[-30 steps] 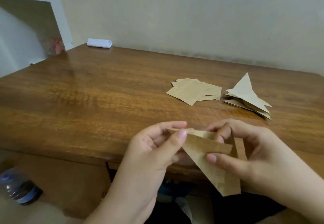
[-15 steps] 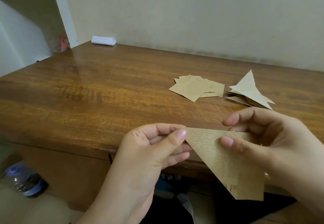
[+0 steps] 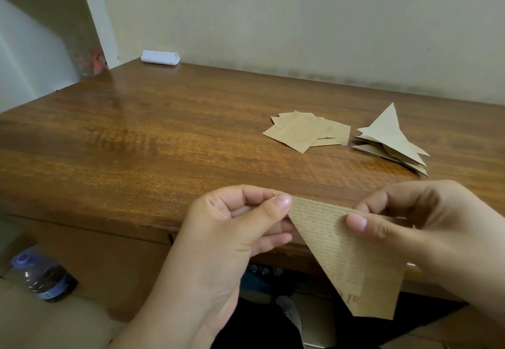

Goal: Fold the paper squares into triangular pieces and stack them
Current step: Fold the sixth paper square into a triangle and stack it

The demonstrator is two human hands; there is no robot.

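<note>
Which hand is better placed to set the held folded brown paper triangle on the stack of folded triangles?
Probably the right hand: it pinches the folded brown paper triangle on the side nearer the stack of folded triangles. The left hand is farther away.

Faint printed lines across brown folded paper triangle, too small to read; large dark letters near lower tip, partly cut, illegible. No other readable text.

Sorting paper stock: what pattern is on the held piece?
Brown paper with printed text lines, head view.
</note>
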